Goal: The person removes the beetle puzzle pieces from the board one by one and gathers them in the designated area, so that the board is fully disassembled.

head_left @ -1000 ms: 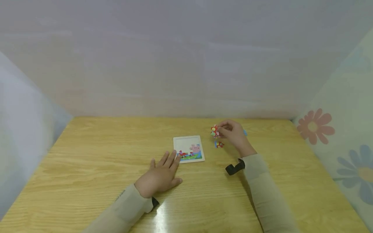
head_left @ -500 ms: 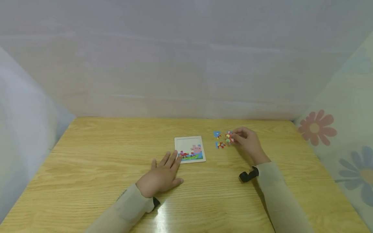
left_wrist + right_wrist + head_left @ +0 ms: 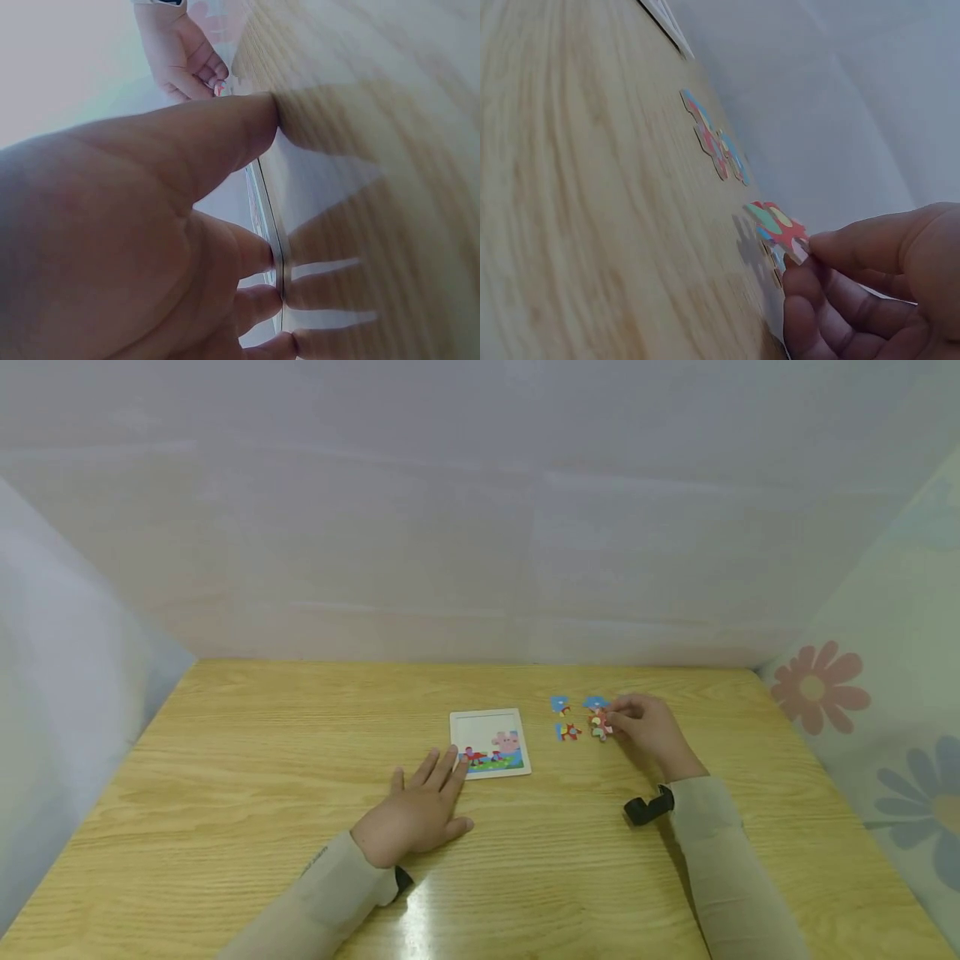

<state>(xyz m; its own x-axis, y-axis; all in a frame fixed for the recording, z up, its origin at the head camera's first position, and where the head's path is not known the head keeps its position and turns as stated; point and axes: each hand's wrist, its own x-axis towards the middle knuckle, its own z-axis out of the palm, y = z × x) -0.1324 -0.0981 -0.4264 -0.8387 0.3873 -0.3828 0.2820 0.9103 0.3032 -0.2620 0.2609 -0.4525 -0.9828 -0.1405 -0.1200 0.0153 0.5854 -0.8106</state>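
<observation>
My right hand (image 3: pixel 651 731) pinches a red puzzle piece (image 3: pixel 778 225) with yellow and green spots between thumb and fingers, tilted just over the table. Behind it lies a blue puzzle piece (image 3: pixel 596 702), partly covered by the held one. To their left are a blue corner piece (image 3: pixel 559 704) and a blue, yellow and red piece (image 3: pixel 568 732). My left hand (image 3: pixel 416 814) lies with fingers spread, its fingertips on the near left edge of the white puzzle frame (image 3: pixel 487 715). Inside the frame, fitted pieces (image 3: pixel 506 742) show a pink pig's face and green grass along the bottom and right.
The light wooden table (image 3: pixel 300 718) carries the frame and pieces. A pale cloth wall (image 3: pixel 480 568) rises at its back edge, and a flower-printed wall (image 3: pixel 900 710) stands on the right.
My right hand has moved right and slightly nearer with the red piece, from near the frame to beside the blue pieces, uncovering the corner piece. My left hand stays in place.
</observation>
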